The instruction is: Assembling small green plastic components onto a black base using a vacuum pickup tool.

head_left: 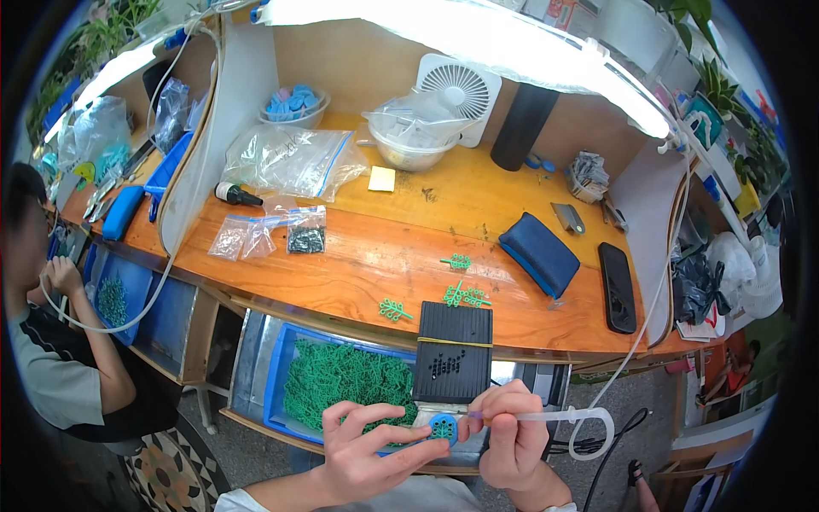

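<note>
A small blue disc is being pinched between the fingertips of the left hand, just in front of the near edge of the counter and over the blue tray of green plastic sprigs. The right hand is closed around a thin translucent tube tool, whose purple tip is being held against the disc. The step is probably best done with the disc kept level and the tip kept steady. A black ridged block is lying at the counter's near edge, close behind the hands, and could be knocked. Loose green sprigs are lying just behind it, a dark blue pouch toward the right edge.
</note>
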Demonstrator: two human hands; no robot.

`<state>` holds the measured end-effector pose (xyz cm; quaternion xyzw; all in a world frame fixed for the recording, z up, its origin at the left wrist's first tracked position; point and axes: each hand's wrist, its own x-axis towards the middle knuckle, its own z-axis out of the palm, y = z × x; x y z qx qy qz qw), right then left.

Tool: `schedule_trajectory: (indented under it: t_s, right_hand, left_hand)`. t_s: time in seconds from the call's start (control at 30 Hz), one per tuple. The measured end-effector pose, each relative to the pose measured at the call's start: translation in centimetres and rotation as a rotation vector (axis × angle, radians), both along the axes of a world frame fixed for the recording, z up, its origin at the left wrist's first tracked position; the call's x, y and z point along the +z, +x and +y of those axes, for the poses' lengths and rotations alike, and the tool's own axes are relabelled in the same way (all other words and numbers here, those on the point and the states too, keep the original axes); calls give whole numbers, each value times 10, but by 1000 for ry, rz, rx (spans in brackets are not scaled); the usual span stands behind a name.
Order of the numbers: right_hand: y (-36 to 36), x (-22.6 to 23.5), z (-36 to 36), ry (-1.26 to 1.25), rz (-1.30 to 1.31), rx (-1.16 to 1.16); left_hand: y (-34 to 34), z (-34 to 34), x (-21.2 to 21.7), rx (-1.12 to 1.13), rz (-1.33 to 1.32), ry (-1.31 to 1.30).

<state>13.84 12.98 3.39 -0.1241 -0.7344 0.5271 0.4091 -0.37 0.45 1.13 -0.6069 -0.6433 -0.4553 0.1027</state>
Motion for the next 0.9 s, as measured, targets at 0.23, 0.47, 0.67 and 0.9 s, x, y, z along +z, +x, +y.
schedule_trajectory:
  t_s: [0.23,0.47,0.67,0.9]
  right_hand:
    - [0,-2,-2,-3,21,-26]
    - [4,-1,3,10,26,-22]
    - [5,-1,-4,-32,61,-76]
    - [11,-3,-4,-24,65,-108]
  left_hand:
    - [-2,-1,6,15,-8,48]
    - [-35,7,2,137,-145,20]
    - [-52,35,16,267,20,-100]
    - [-61,61,33,235,278,-253]
